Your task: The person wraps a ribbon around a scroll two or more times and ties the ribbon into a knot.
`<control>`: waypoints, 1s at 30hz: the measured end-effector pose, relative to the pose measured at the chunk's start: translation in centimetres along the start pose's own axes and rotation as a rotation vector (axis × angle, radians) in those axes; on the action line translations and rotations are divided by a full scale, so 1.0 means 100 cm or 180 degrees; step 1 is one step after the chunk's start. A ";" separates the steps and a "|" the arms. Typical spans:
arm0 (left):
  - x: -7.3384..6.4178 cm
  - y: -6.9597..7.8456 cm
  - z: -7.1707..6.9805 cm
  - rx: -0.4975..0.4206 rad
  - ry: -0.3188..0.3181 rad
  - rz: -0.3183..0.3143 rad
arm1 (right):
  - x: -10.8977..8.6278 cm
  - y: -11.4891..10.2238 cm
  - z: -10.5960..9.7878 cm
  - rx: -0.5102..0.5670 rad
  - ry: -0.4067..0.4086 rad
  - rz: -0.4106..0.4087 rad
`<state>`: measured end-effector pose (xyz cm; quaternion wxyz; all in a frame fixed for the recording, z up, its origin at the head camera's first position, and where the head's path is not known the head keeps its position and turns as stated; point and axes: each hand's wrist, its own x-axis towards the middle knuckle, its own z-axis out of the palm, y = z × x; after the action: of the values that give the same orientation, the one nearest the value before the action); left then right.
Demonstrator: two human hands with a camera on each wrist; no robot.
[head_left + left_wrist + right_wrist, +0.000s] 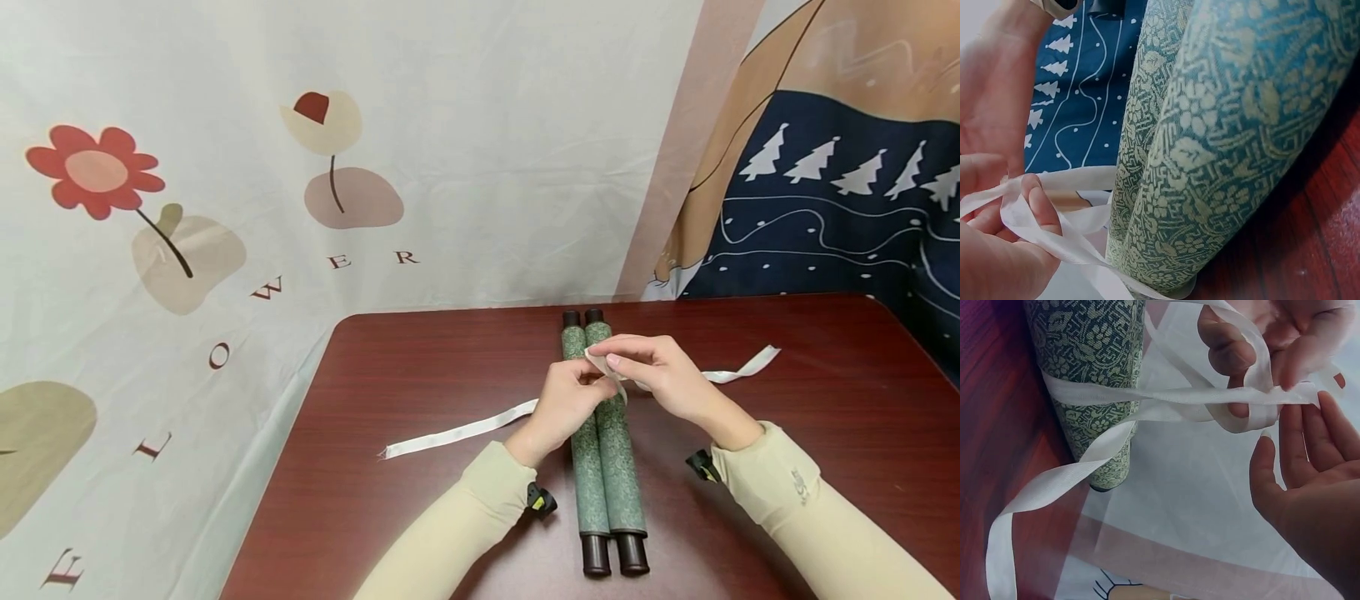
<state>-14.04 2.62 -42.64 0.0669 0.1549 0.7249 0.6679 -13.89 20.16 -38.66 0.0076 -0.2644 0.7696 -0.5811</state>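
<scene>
Two rolled halves of a hanging scroll (pixel 617 467), in green patterned cloth with dark end knobs, lie side by side on the table. A white ribbon (pixel 465 429) passes around them near the middle and is also seen in the right wrist view. Above the scroll, my left hand (pixel 566 404) pinches the ribbon, and a loop of it runs over the fingers in the left wrist view. My right hand (pixel 667 379) is close by. Its nearly straight fingertips (pixel 1300 434) touch the ribbon's end piece, with the thumb standing apart.
The reddish-brown table (pixel 352 375) meets a white printed cloth (pixel 487 167) at its back edge. A dark blue cloth with white trees (pixel 817 217) hangs at the right. One loose ribbon tail (pixel 750 362) lies toward the right, another toward the left.
</scene>
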 end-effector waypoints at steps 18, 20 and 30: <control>-0.002 -0.002 0.000 0.0128 -0.0128 0.0105 | -0.013 0.038 -0.005 -0.0183 0.0051 0.0249; -0.002 -0.002 -0.001 0.0122 -0.0123 0.0075 | -0.015 0.041 -0.004 -0.0143 0.0061 0.0222; 0.001 0.000 -0.010 0.0414 -0.0261 0.0194 | -0.026 0.044 -0.009 -0.0472 0.0089 0.0407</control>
<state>-14.41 1.65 -42.49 0.0660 0.2081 0.7583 0.6142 -13.71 22.81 -43.05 0.0144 -0.2064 0.8259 -0.5245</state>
